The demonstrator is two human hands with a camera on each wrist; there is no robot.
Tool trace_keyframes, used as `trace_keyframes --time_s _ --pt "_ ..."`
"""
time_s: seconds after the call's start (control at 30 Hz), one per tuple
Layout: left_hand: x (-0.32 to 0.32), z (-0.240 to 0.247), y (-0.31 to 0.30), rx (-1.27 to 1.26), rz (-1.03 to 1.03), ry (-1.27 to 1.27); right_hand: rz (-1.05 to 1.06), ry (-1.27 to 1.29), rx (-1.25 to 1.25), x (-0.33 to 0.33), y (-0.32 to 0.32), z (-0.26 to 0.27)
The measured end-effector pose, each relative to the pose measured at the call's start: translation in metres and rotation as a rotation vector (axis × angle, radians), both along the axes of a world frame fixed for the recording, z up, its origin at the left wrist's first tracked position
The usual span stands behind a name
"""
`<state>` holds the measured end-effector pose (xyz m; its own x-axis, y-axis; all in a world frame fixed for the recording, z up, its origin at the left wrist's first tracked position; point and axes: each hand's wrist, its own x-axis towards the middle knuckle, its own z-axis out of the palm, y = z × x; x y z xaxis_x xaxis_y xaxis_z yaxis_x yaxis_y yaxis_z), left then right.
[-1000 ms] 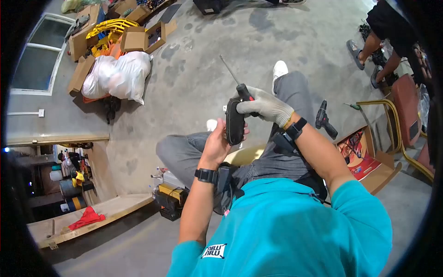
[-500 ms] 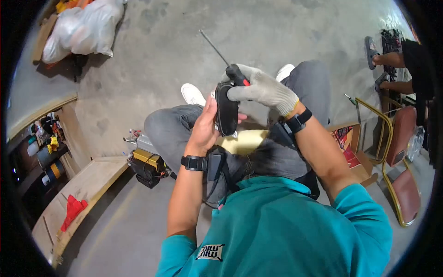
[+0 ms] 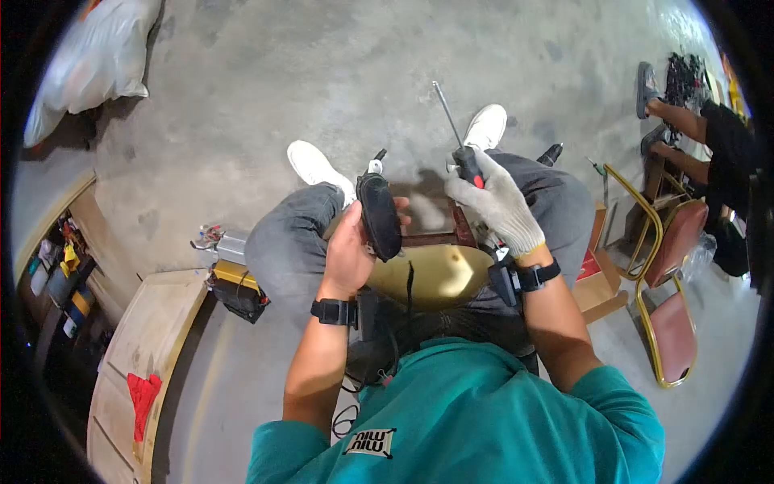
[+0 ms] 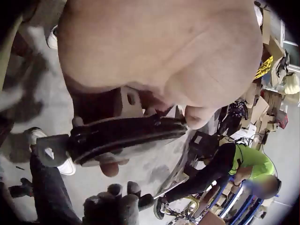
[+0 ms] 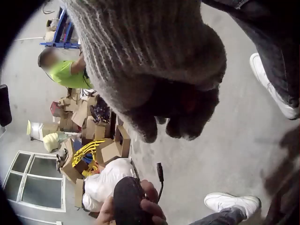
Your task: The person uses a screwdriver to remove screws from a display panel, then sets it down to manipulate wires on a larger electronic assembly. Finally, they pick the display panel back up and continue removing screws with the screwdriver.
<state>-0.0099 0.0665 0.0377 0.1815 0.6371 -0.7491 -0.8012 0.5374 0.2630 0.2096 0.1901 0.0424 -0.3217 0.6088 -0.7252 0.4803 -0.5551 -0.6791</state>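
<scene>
My bare left hand (image 3: 347, 254) grips a black elongated oval part (image 3: 378, 218) by its sides, thumb on one side and fingers round the other. A metal bracket (image 4: 133, 101) shows on the part in the left wrist view. A short black cable with a plug (image 5: 160, 174) sticks out beyond its far end. My right hand (image 3: 501, 202), in a light knitted glove, holds a screwdriver (image 3: 467, 164) by its black and red handle. Its metal shaft points forward, away from my body. The two hands are apart, with the screwdriver clear of the oval part.
Between my legs is a yellowish seat (image 3: 427, 277). A wooden board (image 3: 145, 323) with a red cloth (image 3: 143, 402) lies at left, near a yellow and black device (image 3: 238, 289). At right stand an open carton (image 3: 601, 294) and a gold-framed chair (image 3: 673, 331). Another person's legs (image 3: 685, 121) are beyond.
The right hand has come off the oval part and moved right with the screwdriver. The left hand still holds the part, now lower and further left. The head view has shifted.
</scene>
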Motion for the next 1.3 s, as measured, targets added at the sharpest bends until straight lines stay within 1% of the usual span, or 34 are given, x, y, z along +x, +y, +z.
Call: trace_keyframes --time_s 0.1,0.17,0.2,0.23,0.27,0.3,0.33,0.37,0.4,0.43,0.47,0.5,0.57,0.63,0.67,0.7,0.77,0.83,0.87,0.9,1.0,1.03,1.1,1.13,1.27,1.3 --pt "0.01 -0.014 0.003 0.044 0.014 -0.02 -0.009 -0.053 0.036 0.008 -0.014 -0.009" --pt "0.012 -0.016 0.0 0.109 0.022 -0.019 0.029 -0.042 0.187 0.008 -0.019 -0.01" --pt "0.012 -0.023 -0.003 0.142 -0.009 0.063 0.022 -0.027 0.231 0.008 -0.019 -0.01" --pt "0.013 -0.029 -0.008 0.168 -0.039 0.145 0.083 -0.098 0.348 0.009 -0.024 -0.008" --pt "0.013 -0.035 -0.015 0.194 0.021 0.101 0.144 -0.173 0.458 0.01 -0.031 -0.006" --pt "0.014 -0.039 -0.023 0.222 0.024 0.111 0.142 -0.165 0.487 0.015 -0.04 -0.015" --pt "0.014 -0.042 -0.03 0.198 0.045 0.087 0.151 -0.162 0.461 0.023 -0.049 -0.03" --pt "0.014 -0.045 -0.034 0.18 0.068 0.061 0.161 -0.159 0.44 0.025 -0.051 -0.034" --pt "0.013 -0.049 -0.038 0.225 0.1 0.027 0.122 -0.113 0.354 0.022 -0.054 -0.022" --pt "0.01 -0.046 -0.039 0.256 0.111 0.033 0.13 -0.107 0.385 0.023 -0.055 -0.02" --pt "0.007 -0.045 -0.04 0.298 0.104 0.041 0.229 -0.146 0.4 0.029 -0.054 -0.024" --pt "0.005 -0.044 -0.041 0.335 0.093 0.047 0.323 -0.19 0.409 0.027 -0.055 -0.017" --pt "0.001 -0.042 -0.045 0.365 0.12 0.051 0.321 -0.206 0.403 0.028 -0.06 -0.002" --pt "-0.002 -0.039 -0.044 0.409 0.163 0.042 0.293 -0.12 0.378 0.029 -0.058 0.013" --pt "-0.006 -0.045 -0.046 0.418 0.152 0.03 0.264 -0.143 0.241 0.027 -0.06 0.023" --pt "-0.005 -0.047 -0.046 0.449 0.164 0.022 0.217 -0.082 0.235 0.029 -0.064 0.026" --pt "-0.005 -0.045 -0.047 0.48 0.139 0.099 0.224 -0.115 0.337 0.028 -0.071 0.047" --pt "-0.006 -0.045 -0.045 0.522 0.142 0.086 0.102 -0.142 0.435 0.032 -0.081 0.053" --pt "-0.007 -0.046 -0.047 0.52 0.134 0.086 0.011 -0.116 0.529 0.034 -0.083 0.055" --pt "-0.008 -0.046 -0.048 0.515 0.13 0.086 0.022 -0.114 0.551 0.032 -0.084 0.064" --pt "-0.009 -0.052 -0.052 0.511 0.157 0.084 -0.052 0.02 0.486 0.031 -0.089 0.082" --pt "-0.011 -0.055 -0.05 0.499 0.155 0.06 -0.046 0.028 0.496 0.029 -0.089 0.083" --pt "-0.009 -0.061 -0.053 0.511 0.146 0.036 -0.101 0.136 0.471 0.03 -0.095 0.079" --pt "-0.007 -0.059 -0.052 0.491 0.129 0.071 -0.152 0.174 0.473 0.032 -0.097 0.069" --pt "-0.002 -0.049 -0.045 0.463 0.05 0.211 -0.258 0.143 0.413 0.046 -0.095 0.045" --pt "-0.003 -0.043 -0.045 0.437 0.021 0.259 -0.26 0.158 0.422 0.047 -0.092 0.047"
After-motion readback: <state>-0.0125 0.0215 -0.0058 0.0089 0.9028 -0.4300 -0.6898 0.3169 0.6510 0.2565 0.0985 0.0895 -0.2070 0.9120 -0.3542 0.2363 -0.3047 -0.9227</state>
